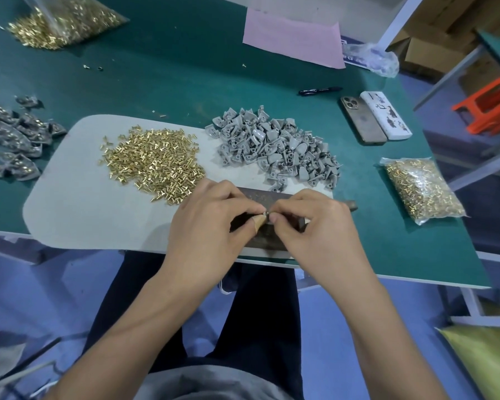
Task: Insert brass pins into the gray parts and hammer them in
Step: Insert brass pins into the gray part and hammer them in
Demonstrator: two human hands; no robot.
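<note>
Brass pin (266, 212) is pinched between both my hands' fingers (256, 209), being seated; hammering looks next.

The near edge of the green surface (162, 67) is taken up by both hands (211, 223), which meet fingertip to fingertip over a dark metal block (260, 194). Just beyond them, the loose brass pins (153, 163) and the heap of gray parts (274, 148) fill the middle of the gray mat (78, 203), with only a narrow lane between the two heaps. The mat's left part lies bare. Farther back, a wide stretch of bare green runs between the heaps and the pink sheet (292, 36). A phone (361, 119) and a bag of pins (422, 192) crowd the right side; finished parts (12, 137) block the left edge.
</note>
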